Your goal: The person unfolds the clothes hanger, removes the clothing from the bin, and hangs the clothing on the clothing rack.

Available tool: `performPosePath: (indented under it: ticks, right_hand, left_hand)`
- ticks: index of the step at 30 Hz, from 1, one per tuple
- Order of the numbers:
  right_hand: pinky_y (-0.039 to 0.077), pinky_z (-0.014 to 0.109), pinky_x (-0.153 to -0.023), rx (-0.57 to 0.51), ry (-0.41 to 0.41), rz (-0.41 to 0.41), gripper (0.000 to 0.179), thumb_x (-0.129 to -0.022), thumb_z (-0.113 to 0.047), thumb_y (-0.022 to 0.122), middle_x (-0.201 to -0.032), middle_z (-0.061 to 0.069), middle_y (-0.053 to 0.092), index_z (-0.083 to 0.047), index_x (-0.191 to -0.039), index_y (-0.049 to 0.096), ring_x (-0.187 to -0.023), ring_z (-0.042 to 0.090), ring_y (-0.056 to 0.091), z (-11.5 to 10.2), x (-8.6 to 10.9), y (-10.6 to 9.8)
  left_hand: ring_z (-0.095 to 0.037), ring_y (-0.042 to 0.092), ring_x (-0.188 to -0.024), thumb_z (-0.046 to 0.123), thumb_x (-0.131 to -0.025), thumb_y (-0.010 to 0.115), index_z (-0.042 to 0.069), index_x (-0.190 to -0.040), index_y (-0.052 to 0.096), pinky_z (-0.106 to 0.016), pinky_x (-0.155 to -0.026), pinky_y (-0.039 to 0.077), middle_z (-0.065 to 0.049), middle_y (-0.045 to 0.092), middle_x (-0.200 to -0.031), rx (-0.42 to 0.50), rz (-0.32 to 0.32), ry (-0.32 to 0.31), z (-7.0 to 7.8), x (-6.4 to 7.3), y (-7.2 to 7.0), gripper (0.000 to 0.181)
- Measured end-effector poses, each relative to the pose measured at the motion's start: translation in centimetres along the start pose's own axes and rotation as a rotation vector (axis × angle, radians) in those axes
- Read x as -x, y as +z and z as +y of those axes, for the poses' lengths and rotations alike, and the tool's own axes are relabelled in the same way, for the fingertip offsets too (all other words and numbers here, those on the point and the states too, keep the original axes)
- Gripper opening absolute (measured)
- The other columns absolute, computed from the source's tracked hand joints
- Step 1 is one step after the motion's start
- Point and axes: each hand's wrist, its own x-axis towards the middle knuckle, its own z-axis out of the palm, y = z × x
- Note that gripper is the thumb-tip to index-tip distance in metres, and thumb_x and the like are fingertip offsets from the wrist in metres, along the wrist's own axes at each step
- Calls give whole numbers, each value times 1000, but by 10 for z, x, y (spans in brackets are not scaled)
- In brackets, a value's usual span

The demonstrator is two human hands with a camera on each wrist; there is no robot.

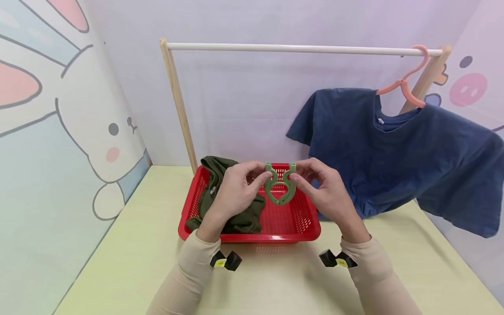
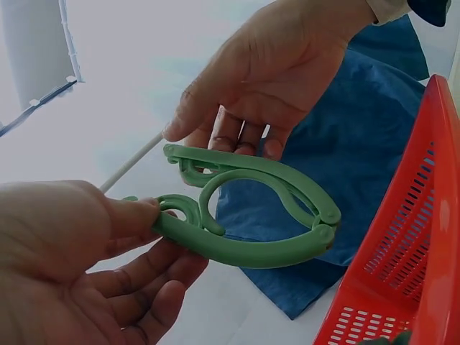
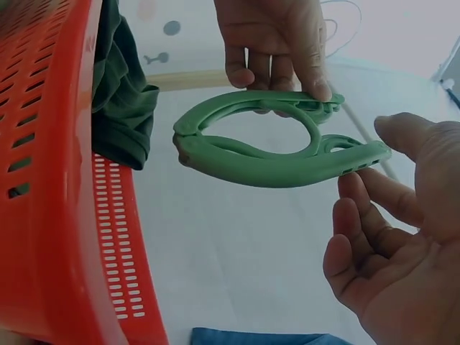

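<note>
A green folding hanger [image 1: 280, 199], its two arms folded down around the hook, is held up over the red basket [image 1: 271, 238]. The thumb and fingers of my left hand [image 1: 235, 189] pinch the end of one arm. At the other arm's end, my right hand [image 1: 323, 188] holds it between thumb and fingertips. Seen from the left wrist, the hanger [image 2: 251, 251] has its joint pointing away from both hands. A dark green garment [image 1: 248, 216] lies bunched in the basket's left part, partly hidden by my left hand and forearm.
Behind the basket stands a clothes rack with a white rail [image 1: 275, 47] and wooden posts [image 1: 179, 100]. A navy T-shirt [image 1: 354, 144] hangs at its right end on a pink hanger [image 1: 411, 94]. The pale yellow table [image 1: 130, 262] lies under everything.
</note>
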Motion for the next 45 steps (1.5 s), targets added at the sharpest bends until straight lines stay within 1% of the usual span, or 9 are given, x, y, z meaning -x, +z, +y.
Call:
performPosePath:
  ticks: [6, 11, 15, 19, 24, 30, 34, 39, 45]
  right_hand:
    - [55, 26, -70, -4, 30, -50, 13, -102, -11, 83, -97, -2, 71, -14, -113, 77, -81, 24, 64, 1, -1, 1]
    - [57, 25, -71, 13, 35, -37, 11, -103, -12, 82, -97, -1, 73, -13, -113, 77, -81, 25, 65, 3, -1, -2]
    - [58, 23, -73, 19, 44, -14, 14, -104, -13, 81, -101, 1, 75, -11, -117, 77, -83, 27, 67, 4, -1, -8]
    - [59, 23, -75, 16, 44, 11, 14, -105, -11, 79, -103, 1, 74, -8, -119, 77, -84, 27, 68, 6, -1, -15]
    - [54, 22, -69, 15, 34, 46, 11, -106, -9, 77, -100, 3, 72, -7, -117, 79, -81, 23, 63, 8, -2, -23]
    - [56, 20, -71, 40, 37, 59, 11, -106, -10, 78, -99, 2, 71, -6, -116, 79, -81, 22, 64, 8, -3, -31]
    - [56, 19, -70, 69, 50, 55, 12, -106, -12, 77, -98, 2, 70, -6, -116, 78, -82, 22, 64, 9, -3, -35]
    - [55, 20, -67, 104, 80, 24, 13, -107, -15, 77, -99, 2, 68, -7, -117, 77, -82, 22, 61, 12, -3, -40]
    - [55, 22, -65, 128, 116, -32, 13, -108, -19, 77, -99, 3, 69, -10, -116, 77, -84, 24, 61, 13, -2, -43]
  left_hand:
    - [-19, 64, -82, 15, -105, 79, 6, -120, 81, -31, -74, 57, -4, 79, -102, -20, -34, -8, 1, 2, 2, 18]
    - [-18, 64, -80, 16, -105, 79, 7, -116, 82, -32, -72, 56, -3, 79, -98, -25, -21, -2, 0, 1, -2, 14]
    - [-18, 65, -79, 15, -106, 79, 8, -115, 83, -32, -71, 54, -3, 79, -97, -17, 6, -24, -1, 0, -8, 12]
    - [-20, 63, -79, 14, -106, 78, 7, -114, 82, -30, -70, 53, -6, 78, -96, 2, 41, -57, -3, 0, -17, 12]
    - [-24, 61, -78, 14, -108, 76, 5, -113, 81, -30, -69, 50, -13, 76, -94, 25, 79, -76, -6, 0, -27, 12]
    - [-25, 62, -78, 15, -108, 76, 3, -115, 82, -28, -68, 51, -12, 77, -96, 30, 126, -92, -8, -1, -34, 15]
    - [-23, 67, -80, 15, -109, 74, 2, -116, 82, -28, -68, 51, -12, 79, -97, 45, 153, -89, -9, -2, -36, 17]
    - [-22, 75, -84, 15, -109, 74, 1, -116, 81, -25, -72, 57, -13, 81, -98, 91, 210, -98, -9, -3, -37, 17]
    - [-20, 75, -81, 14, -109, 74, 0, -115, 81, -24, -72, 58, -13, 80, -95, 122, 256, -104, -8, -3, -36, 16]
